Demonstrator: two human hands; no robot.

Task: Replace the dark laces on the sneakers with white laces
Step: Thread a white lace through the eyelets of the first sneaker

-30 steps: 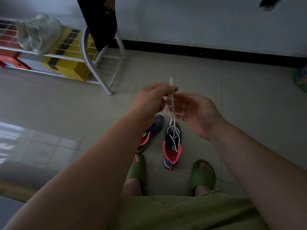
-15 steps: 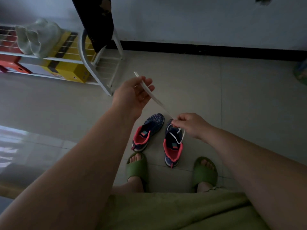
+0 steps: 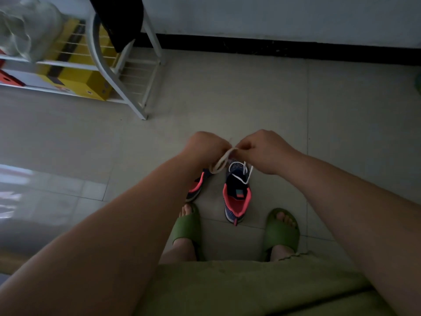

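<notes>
Navy knit sneakers point(image 3: 237, 192) with coral-pink linings, a white lace point(image 3: 222, 161), olive-green slides point(image 3: 282, 229) on pale grey tiles point(image 3: 227, 99).

The left sneaker point(image 3: 197, 185) lies mostly hidden behind the left forearm; shelf items are blurred.

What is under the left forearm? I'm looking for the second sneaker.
The second sneaker lies there on the floor tiles, beside the white-laced sneaker. Only its pink-lined heel and dark side show; the left forearm covers its front and eyelets, so any lacing is hidden.
</notes>
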